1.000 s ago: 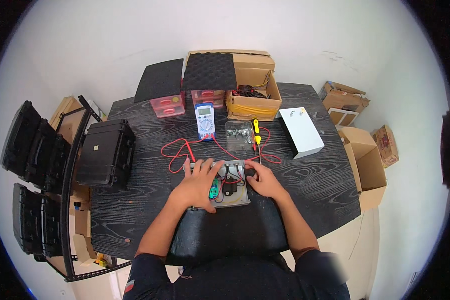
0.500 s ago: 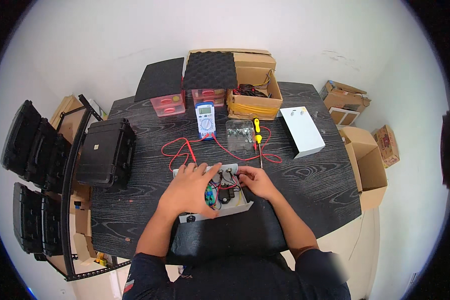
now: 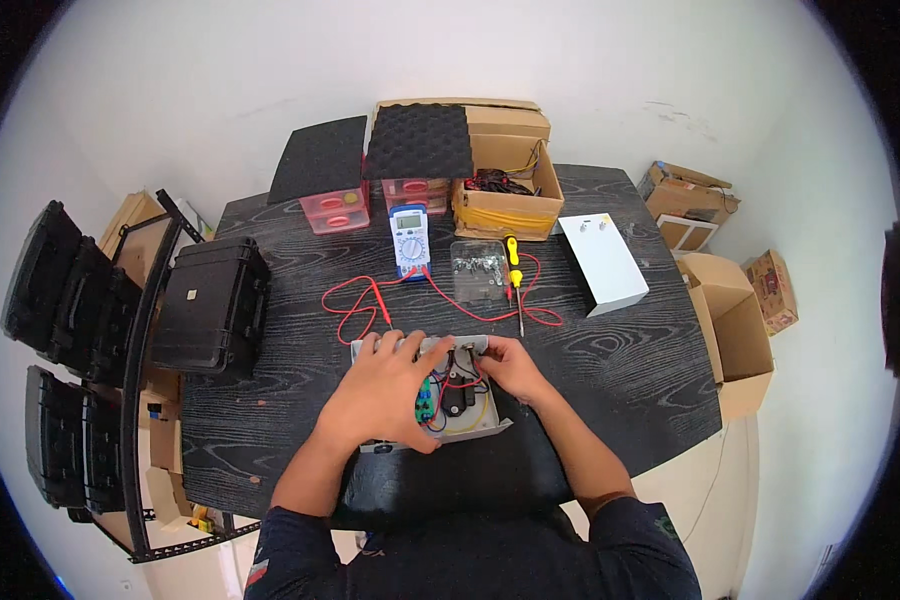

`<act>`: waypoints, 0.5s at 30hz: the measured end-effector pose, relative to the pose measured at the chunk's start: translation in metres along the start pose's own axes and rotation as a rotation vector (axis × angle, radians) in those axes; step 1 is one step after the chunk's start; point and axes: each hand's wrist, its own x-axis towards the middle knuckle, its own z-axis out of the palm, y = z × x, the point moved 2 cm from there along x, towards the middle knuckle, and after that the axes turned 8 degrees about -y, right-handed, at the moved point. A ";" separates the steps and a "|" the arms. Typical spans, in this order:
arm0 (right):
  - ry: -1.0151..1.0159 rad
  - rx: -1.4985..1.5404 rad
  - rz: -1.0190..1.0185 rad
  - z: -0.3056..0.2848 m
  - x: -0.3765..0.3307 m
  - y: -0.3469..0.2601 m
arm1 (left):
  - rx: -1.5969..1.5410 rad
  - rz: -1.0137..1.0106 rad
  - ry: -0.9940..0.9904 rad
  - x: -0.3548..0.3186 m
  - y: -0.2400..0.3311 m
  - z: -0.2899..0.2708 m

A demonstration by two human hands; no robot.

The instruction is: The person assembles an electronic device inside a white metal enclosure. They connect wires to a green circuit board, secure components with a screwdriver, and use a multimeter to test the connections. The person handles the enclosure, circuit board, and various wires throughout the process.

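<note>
Grey open electrical box [image 3: 470,425] sits at the table's [image 3: 270,400] near edge; left hand [image 3: 380,395] grips its wall, right hand [image 3: 505,365] pinches inside wiring. A tug could loosen wires. Beyond: multimeter [image 3: 408,238].

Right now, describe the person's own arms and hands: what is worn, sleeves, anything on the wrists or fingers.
Both hands are bare: no gloves on the left hand or the right hand. The forearms are uncovered up to about the elbows, where dark navy sleeves begin. The left sleeve has a small red mark near its edge. No watch, band or ring can be made out at this size.
</note>
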 end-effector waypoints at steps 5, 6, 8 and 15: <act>0.132 0.169 -0.093 0.003 0.007 0.014 | 0.057 0.024 0.040 -0.002 0.011 -0.003; 0.157 0.184 -0.142 0.004 0.009 0.017 | 0.061 0.031 0.045 -0.001 0.013 -0.002; 0.201 0.097 -0.099 0.005 0.009 0.020 | 0.071 0.043 0.057 0.002 0.014 0.001; 0.253 0.283 -0.113 -0.005 0.005 0.021 | 0.052 0.046 0.036 0.014 -0.006 0.015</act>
